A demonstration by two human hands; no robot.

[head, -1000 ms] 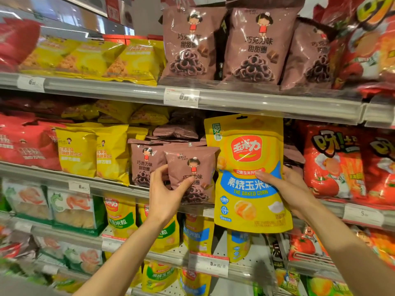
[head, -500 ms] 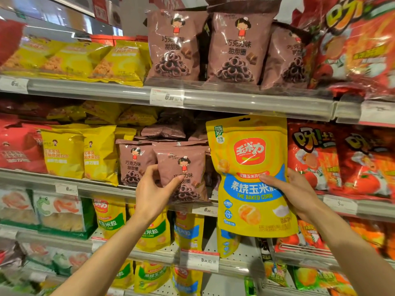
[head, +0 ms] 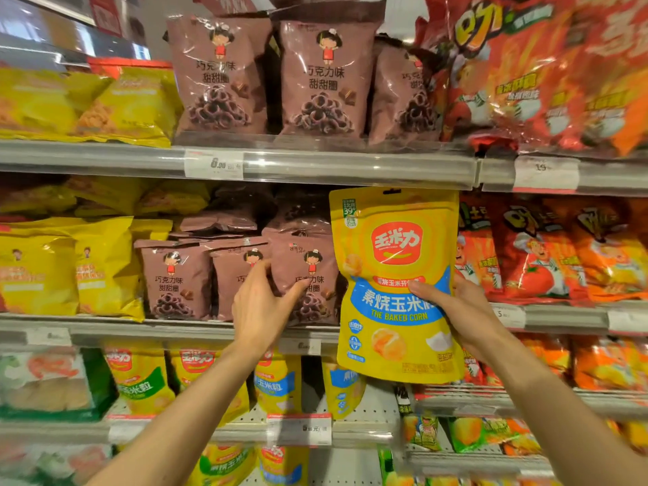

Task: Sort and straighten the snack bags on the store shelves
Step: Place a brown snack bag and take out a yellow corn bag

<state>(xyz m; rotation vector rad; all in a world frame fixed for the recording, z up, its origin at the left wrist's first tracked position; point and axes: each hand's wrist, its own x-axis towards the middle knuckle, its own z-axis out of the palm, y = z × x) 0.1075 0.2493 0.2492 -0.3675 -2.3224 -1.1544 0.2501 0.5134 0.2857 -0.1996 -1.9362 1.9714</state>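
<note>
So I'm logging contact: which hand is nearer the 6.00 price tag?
Left. The left hand is just below the 6.00 price tag; the right hand is farther right.

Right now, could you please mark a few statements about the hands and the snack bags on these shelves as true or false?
1. The right hand holds a yellow baked corn pouch. True.
2. The left hand grips a red tomato bag. False: it is on a brown chocolate ring bag on the middle shelf.
3. The pouch stands on the top shelf. False: it is held in the air in front of the middle shelf.
4. Brown chocolate ring bags also stand on the top shelf. True.
5. The yellow bags on the middle shelf lie left of the brown ones. True.
</note>
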